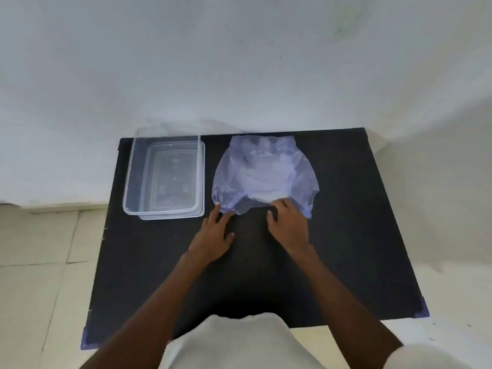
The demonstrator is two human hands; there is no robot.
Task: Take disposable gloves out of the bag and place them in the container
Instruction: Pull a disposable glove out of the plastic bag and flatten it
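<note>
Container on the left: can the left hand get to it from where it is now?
Probably yes. The left hand lies just beside the open, lidless container, with only bare table between.

A black table [346, 249] with a matte top stands against a pale wall, over a light tiled floor [34, 275]. Bluish corner pieces show at its two near corners. Two items lie directly on the top, both toward the far edge. At far left sits a clear, rectangular plastic container [133, 182], open, with what appears to be its lid beneath or beside it, offset to the right. Well apart, at far centre, lies a translucent bluish plastic bag [300, 179], crumpled, with pale contents visible inside. The near half of the top is bare.
</note>
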